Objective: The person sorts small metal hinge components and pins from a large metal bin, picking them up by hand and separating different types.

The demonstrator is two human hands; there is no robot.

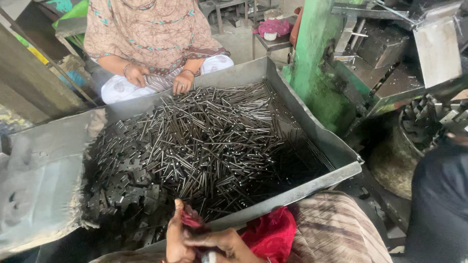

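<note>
A large grey metal tray (312, 124) holds a heap of thin dark metal rods (214, 131) and, at its near left, a pile of small flat metal plates (122, 180). At the bottom edge my left hand (176, 238) and my right hand (219, 243) are pressed together over the tray's near rim. Both close around a small pale part (209, 256) with a bit of red cloth (192, 219) between the fingers. Most of what they hold is hidden.
A person in a patterned tunic sits across the tray, one hand (183, 84) on the rods, the other hand (136, 75) above the tray's far rim. A green press machine (341, 63) stands at right, with a bin of metal pieces (429, 122). A red cloth (270, 234) lies on my lap.
</note>
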